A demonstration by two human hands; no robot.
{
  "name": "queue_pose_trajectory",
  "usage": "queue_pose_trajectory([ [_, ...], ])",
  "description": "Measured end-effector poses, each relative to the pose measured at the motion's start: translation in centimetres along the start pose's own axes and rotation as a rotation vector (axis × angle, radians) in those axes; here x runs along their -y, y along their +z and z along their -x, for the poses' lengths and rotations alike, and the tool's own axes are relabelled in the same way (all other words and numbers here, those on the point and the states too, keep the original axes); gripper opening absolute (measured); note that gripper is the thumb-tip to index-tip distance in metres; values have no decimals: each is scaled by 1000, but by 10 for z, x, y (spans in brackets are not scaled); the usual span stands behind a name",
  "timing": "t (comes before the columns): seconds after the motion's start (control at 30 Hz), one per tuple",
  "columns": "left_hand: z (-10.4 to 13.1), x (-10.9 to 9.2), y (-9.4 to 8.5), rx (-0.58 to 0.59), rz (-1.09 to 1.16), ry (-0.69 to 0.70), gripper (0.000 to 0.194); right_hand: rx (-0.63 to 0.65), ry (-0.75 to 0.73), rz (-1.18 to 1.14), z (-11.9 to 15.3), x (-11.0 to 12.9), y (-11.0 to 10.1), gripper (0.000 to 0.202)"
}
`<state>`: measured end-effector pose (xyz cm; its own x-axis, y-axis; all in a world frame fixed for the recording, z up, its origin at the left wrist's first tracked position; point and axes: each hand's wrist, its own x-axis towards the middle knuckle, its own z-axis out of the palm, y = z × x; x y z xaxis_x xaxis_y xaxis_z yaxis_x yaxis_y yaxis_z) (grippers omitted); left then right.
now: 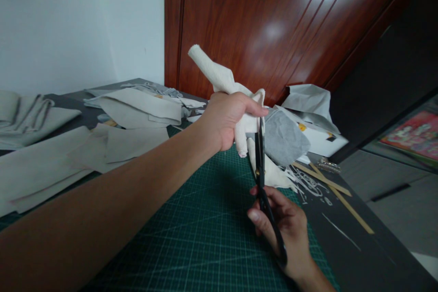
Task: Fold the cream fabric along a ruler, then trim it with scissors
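Above the green cutting mat (205, 219), my left hand (229, 116) is closed around a bunched piece of cream fabric (217, 73). One end of the fabric sticks up to the left, and another hangs below the palm. My right hand (285, 223) grips the handles of black scissors (260, 164), which point upward. The blade tips meet the fabric edge beside my left thumb and forefinger; whether they pass through it I cannot tell. Behind the scissors lie a grey cloth piece (285, 137) and a cream fabric scrap (273, 173).
Cream fabric panels (44, 159) spread over the left side, with folded fabric (23, 114) at the far left. Wooden strips (342, 200), thread scraps (308, 185) and a white box (321, 139) lie on the right. A reddish wooden panel (239, 18) rises behind the table.
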<state>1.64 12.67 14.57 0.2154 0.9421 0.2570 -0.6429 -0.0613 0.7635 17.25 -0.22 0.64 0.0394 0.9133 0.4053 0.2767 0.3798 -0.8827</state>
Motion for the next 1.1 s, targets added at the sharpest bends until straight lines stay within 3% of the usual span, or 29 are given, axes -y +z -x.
queue_pose_trajectory([
  [0.1,0,-1,0,13,-29,-82,27,5,1,14,0,0,0,26],
  [0.73,7,-7,8,-38,-29,-136,30,4,18,48,2,6,1,25],
  [1.1,4,-3,5,-15,-27,-73,29,6,0,118,3,4,0,25],
])
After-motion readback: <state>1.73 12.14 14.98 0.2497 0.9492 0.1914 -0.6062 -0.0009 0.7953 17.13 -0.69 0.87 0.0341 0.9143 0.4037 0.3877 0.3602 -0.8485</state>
